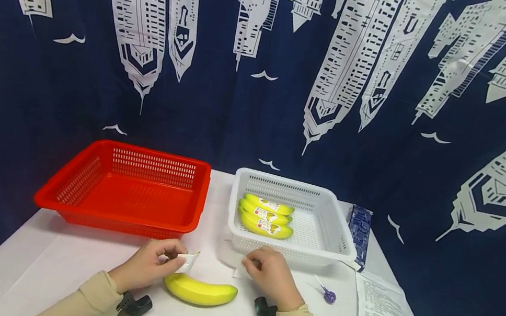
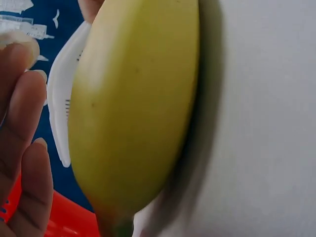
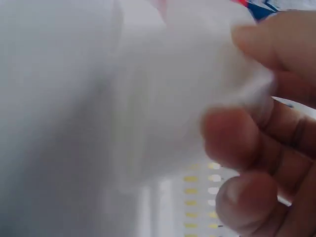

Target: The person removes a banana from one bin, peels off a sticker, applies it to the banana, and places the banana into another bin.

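Observation:
My left hand (image 1: 147,265) pinches a small white sticker-like piece (image 1: 187,262) just above one end of a yellow banana (image 1: 200,294). That banana lies on the white table, and it fills much of the left wrist view. Across from it, my right hand (image 1: 272,278) pinches a white sheet of paper (image 3: 168,103) between thumb and finger, in front of the white basket. The sheet is blurred in the right wrist view. Inside the white basket (image 1: 341,248) lie three bananas (image 1: 266,216) side by side, each bearing a printed label.
A red basket (image 1: 108,218) stands at the back left. Right of my right hand lie a purple-wrapped lollipop (image 1: 329,296) and a white printed pouch (image 1: 383,313). A dark blue packet (image 1: 358,237) sits beside the white basket. A navy skyline-patterned cloth (image 1: 220,117) hangs behind.

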Available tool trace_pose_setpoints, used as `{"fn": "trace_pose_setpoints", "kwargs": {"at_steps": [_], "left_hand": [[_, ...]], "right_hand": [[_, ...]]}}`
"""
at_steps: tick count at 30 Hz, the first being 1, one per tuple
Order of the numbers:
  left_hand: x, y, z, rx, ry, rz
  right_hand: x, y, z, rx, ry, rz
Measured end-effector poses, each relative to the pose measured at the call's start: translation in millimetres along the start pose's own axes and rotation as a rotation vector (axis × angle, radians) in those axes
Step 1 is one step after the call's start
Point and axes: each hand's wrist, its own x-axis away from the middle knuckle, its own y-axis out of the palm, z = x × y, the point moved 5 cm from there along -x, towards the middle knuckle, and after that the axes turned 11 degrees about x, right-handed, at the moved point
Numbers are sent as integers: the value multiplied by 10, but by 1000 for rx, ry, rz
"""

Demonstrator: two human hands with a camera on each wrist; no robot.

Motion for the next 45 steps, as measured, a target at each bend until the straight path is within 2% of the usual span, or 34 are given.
{"fn": "trace_pose_setpoints", "kwargs": {"at_steps": [2,4,6,9,11,13,15,18,21,24,29,38,41,45], "left_hand": [[10,11,-7,-9,3,-2],[20,20,-7,-25,20,-6],[18,36,-5,-28,37,-20],[7,62,-24,-24,35,-42],[1,85,-29,-41,37,-57],[-1,108,-24,-55,54,-74],[-2,137,1,-72,98,-93],[-6,186,68,-106,217,-130],[-5,232,144,-158,348,-158],[3,260,190,-191,431,-165],[8,259,203,-199,439,-130],[10,268,184,-195,424,-146],[12,257,171,-215,429,-152],[16,222,161,-296,439,-139]], "right_hand": [[-6,24,-64,1,-23,36],[-6,32,-147,-43,-64,81],[-5,27,-230,-132,-115,130],[-10,33,-341,-308,-182,160],[-20,61,-388,-457,-178,126],[-32,111,-427,-586,-135,48],[-37,166,-472,-656,-81,-41],[-47,238,-552,-645,-42,-144],[-58,289,-608,-601,-32,-182],[-55,347,-620,-635,-10,-216],[-35,406,-613,-709,-23,-268],[-4,364,-574,-739,-3,-221],[15,379,-584,-758,-18,-223],[23,386,-583,-729,0,-227]]}}
